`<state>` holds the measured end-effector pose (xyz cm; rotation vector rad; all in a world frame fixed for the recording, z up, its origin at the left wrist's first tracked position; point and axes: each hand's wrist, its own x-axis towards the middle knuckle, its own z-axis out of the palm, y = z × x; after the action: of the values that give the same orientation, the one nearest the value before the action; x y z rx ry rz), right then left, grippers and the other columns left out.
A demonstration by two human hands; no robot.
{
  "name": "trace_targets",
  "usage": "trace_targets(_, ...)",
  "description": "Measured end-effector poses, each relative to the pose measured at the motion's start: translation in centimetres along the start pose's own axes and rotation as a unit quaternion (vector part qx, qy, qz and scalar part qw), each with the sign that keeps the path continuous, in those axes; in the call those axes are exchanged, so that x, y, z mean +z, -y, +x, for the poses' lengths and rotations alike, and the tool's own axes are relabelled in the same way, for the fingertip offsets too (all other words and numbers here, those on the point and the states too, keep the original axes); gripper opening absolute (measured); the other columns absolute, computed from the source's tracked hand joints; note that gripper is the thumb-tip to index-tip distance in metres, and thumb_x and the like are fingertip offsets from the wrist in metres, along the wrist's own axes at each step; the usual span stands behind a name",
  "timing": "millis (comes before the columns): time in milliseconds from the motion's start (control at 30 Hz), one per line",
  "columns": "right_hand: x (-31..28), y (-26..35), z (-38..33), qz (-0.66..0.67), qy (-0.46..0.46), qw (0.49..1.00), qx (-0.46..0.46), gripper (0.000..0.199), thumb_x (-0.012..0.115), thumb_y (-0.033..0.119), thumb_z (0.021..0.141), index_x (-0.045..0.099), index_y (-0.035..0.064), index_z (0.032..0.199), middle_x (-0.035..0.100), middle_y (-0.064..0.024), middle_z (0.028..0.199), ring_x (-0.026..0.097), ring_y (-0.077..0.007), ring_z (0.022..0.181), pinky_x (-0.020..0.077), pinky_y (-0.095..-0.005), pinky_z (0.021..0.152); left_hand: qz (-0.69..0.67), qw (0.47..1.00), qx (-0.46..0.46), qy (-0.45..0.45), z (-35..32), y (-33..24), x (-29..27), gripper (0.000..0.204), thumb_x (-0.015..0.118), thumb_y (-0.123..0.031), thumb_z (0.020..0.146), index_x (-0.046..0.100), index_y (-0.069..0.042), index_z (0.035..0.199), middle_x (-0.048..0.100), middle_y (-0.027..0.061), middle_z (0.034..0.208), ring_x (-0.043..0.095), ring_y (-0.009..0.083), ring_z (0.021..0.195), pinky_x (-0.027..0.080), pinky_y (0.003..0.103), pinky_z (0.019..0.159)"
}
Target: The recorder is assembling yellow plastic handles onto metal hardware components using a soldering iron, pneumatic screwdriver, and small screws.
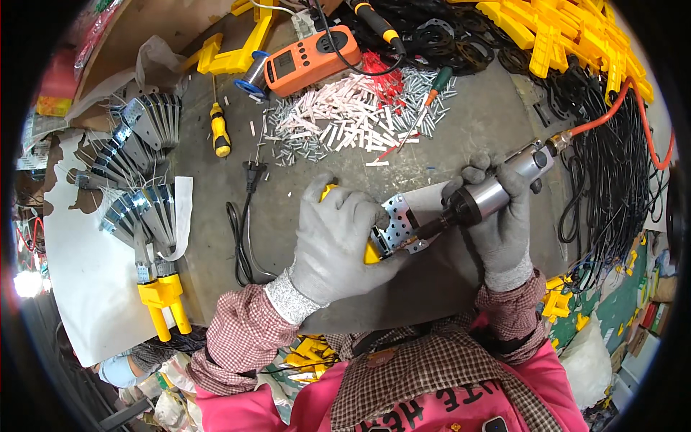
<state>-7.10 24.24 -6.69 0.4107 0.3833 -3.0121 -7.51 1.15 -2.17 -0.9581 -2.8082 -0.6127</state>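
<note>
My left hand [327,241], in a grey glove, is closed round a yellow plastic part [372,250]; most of that part is hidden by the fingers. A perforated metal plate [397,222] sits against the yellow part. My right hand [508,234], also gloved, wraps round a silver and black air screwdriver [492,199]. Its bit points left and down to the lower edge of the metal plate; whether the tip touches a screw is too small to tell. An orange air hose [612,111] runs from the tool's rear end.
Behind my hands lie a pile of screws [317,122] and pale sleeves, an orange meter [309,61], a yellow screwdriver [219,131] and a green-handled screwdriver [437,88]. Metal-plated parts [147,209] stand at left. Black cables [608,173] and yellow parts [568,36] are at right.
</note>
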Motion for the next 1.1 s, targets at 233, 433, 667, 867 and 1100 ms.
trace_targets(233,1.2,-1.0,-1.0,-0.112,0.093,0.989,-0.039,0.038,0.056,0.019,0.096,0.043,0.0051,0.129,0.054,-0.0196,0.130,0.048,-0.0359,0.131,0.0416,-0.0631,0.108,0.024,0.999,-0.008,0.030,0.4,-0.8,-0.1,0.061,0.090,-0.039,0.054,0.056,-0.010,0.096,0.060,0.0064,0.095,0.056,0.0292,0.100,0.033,0.056,0.106)
trace_targets(433,3.6,-0.7,-2.0,-0.199,0.029,0.978,-0.053,0.053,0.051,0.021,0.098,0.030,0.0066,0.144,0.039,-0.0199,0.148,0.032,-0.0374,0.145,0.0391,-0.0645,0.109,0.018,0.999,-0.009,0.026,0.7,-1.0,-0.2,0.052,0.087,-0.034,0.059,0.056,-0.010,0.094,0.060,0.0068,0.092,0.057,0.0312,0.097,0.034,0.056,0.106)
trace_targets(667,2.1,-0.2,0.2,-0.302,0.076,0.939,-0.147,0.054,0.047,-0.011,0.093,0.032,0.0048,0.142,0.034,-0.0195,0.152,0.032,-0.0385,0.145,0.0435,-0.0609,0.108,-0.033,0.994,-0.098,-0.032,1.0,-1.2,0.5,0.016,0.069,-0.007,0.065,0.059,-0.008,0.079,0.060,0.0129,0.080,0.056,0.0376,0.092,0.037,0.052,0.105)
trace_targets(867,1.7,-0.5,0.3,-0.420,0.120,0.886,-0.157,0.057,0.039,-0.021,0.091,0.035,0.0074,0.141,0.031,-0.0198,0.154,0.036,-0.0410,0.142,0.0430,-0.0594,0.109,-0.031,0.995,-0.098,-0.003,1.1,-1.2,0.1,0.017,0.069,-0.007,0.064,0.059,-0.008,0.078,0.059,0.0118,0.080,0.055,0.0352,0.089,0.039,0.052,0.102)
trace_targets(1100,2.7,-0.9,0.1,-0.126,0.069,0.983,-0.111,0.055,0.039,-0.016,0.095,0.033,0.0074,0.144,0.033,-0.0222,0.152,0.038,-0.0423,0.140,0.0424,-0.0562,0.110,-0.043,0.996,-0.072,-0.037,1.1,-0.5,0.4,0.019,0.067,-0.006,0.061,0.057,-0.008,0.077,0.057,0.0085,0.077,0.054,0.0332,0.084,0.040,0.050,0.100)
